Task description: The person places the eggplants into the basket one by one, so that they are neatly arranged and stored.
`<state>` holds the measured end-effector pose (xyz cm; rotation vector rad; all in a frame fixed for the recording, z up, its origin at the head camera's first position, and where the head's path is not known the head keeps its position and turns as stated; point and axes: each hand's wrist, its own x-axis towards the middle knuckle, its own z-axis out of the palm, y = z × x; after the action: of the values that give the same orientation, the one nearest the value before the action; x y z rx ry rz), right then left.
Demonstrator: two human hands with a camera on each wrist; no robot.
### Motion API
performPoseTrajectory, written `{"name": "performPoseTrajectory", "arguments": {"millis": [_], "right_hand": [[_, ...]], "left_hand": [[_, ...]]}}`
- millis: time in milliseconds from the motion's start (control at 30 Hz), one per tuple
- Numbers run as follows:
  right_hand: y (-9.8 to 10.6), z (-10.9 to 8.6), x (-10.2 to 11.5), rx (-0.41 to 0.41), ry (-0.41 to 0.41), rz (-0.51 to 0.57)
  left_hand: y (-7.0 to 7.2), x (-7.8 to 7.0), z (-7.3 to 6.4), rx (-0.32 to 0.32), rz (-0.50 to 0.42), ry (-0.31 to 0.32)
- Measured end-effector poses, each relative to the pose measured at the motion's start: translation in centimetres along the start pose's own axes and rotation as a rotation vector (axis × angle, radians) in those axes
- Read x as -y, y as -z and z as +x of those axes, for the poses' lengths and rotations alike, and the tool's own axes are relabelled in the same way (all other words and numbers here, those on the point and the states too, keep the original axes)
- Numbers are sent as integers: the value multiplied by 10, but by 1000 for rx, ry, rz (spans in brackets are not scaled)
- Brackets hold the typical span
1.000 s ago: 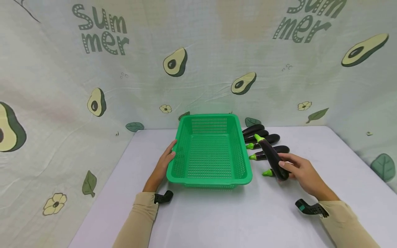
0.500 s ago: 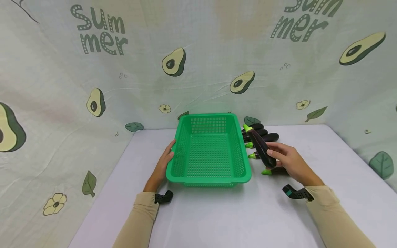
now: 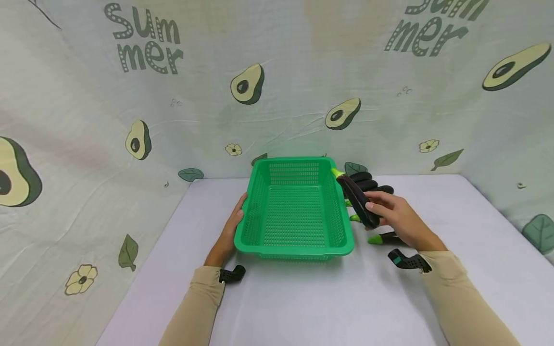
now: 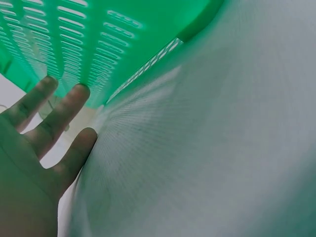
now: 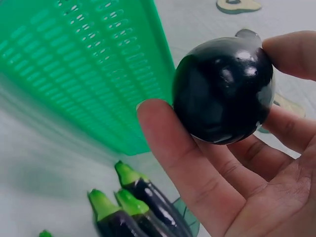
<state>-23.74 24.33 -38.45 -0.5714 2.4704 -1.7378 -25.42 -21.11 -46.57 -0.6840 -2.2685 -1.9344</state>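
A green plastic basket (image 3: 294,255) stands on the table, its bottom bare. At its left side my left hand (image 3: 228,230) rests with fingers (image 4: 64,116) spread and fairly straight; the left wrist view shows the fingertips at the slotted wall. My right hand (image 3: 400,218) grips a dark purple eggplant (image 3: 357,199) near its rounded end. This eggplant is tilted, with its green stem at the basket's right rim. In the right wrist view the thumb and fingers lie around its round end (image 5: 222,91). Below the right hand lies another eggplant (image 3: 387,239), partly hidden.
Several more eggplants (image 3: 365,184) lie right of the basket, partly covered by the held one; their green stems (image 5: 103,205) show in the right wrist view. A white cloth covers the table (image 3: 298,307). Behind it hangs a printed curtain (image 3: 294,129).
My right hand has carried the eggplant leftward and up to the basket's right rim, uncovering more of the nearest eggplant on the table. The left hand stays at the basket's side.
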Motion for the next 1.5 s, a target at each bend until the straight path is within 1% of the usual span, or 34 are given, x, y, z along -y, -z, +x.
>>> {"name": "performPoseTrajectory", "arguments": {"millis": [100,300,333,433,467,533,667,700,833,1000,1333,1500], "right_hand": [[0,5,5,26,-3,10],[-1,17,14,82,-11,-31],[0,19,15,84,-11,-49],[0,23,19,95,-17,-57],[0,23,21,97,-17,-62],[0,25,22,99,-14,-80],[1,27,23,100,-1,-91],[1,28,23,100,1,-92],[-1,30,27,116,15,-86],[-3,34,33,158,33,-82],[-10,43,43,232,86,14],[-14,47,44,257,83,36]], "left_hand": [[0,0,0,7,-8,-5],[0,-1,-3,7,-14,9],[0,-1,-3,6,-10,11],[1,-1,-2,10,-1,17],[0,-5,-2,17,-5,23],[0,-6,-2,20,-7,24],[-1,-6,0,24,-18,28],[0,-3,0,19,-14,23],[0,-4,0,13,-6,18],[1,-3,0,5,3,26],[1,-2,-1,-4,-25,33],[0,-2,-1,-6,-25,36]]}}
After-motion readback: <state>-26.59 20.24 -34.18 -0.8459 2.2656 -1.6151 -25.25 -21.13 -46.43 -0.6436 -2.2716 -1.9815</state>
